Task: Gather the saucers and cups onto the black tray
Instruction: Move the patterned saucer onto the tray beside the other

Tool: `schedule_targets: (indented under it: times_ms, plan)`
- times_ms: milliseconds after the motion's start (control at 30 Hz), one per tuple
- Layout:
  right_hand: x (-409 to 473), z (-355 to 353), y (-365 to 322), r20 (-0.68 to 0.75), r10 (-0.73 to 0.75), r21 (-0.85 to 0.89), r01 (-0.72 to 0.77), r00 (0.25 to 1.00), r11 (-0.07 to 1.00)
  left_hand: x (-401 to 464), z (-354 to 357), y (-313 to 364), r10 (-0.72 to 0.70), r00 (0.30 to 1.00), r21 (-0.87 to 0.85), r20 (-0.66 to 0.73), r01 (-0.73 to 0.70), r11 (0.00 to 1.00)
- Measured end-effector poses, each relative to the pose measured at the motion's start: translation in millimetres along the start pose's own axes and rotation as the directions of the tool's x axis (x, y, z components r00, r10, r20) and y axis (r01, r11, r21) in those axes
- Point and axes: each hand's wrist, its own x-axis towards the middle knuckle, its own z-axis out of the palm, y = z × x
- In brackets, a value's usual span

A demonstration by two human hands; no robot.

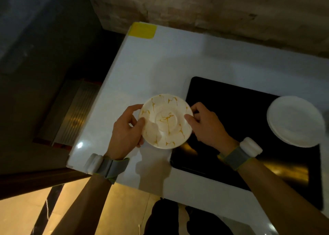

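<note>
A white saucer with orange marbling is held above the white table, just left of the black tray. My left hand grips its left rim and my right hand grips its right rim, with the right hand over the tray's left edge. A stack of plain white saucers lies on the tray's right side. No cups are in view.
The white table has a yellow patch at its far left corner. A brick wall runs behind it. A dark drop and a ribbed metal panel lie left of the table edge.
</note>
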Motion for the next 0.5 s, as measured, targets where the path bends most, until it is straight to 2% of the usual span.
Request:
schedule_targets:
  times_ms: [233, 500]
  plan:
    - [-39, -29, 34, -0.132, 0.01, 0.031, -0.006, 0.991, 1.0, -11, 36, 23, 0.077, 0.991, -0.023, 0.109, -0.075, 0.997]
    - [-89, -61, 94, -0.219, 0.185, 0.132, -0.159, 0.958, 0.978, -31, 99, 45, 0.148, 0.957, -0.035, 0.249, -0.144, 0.989]
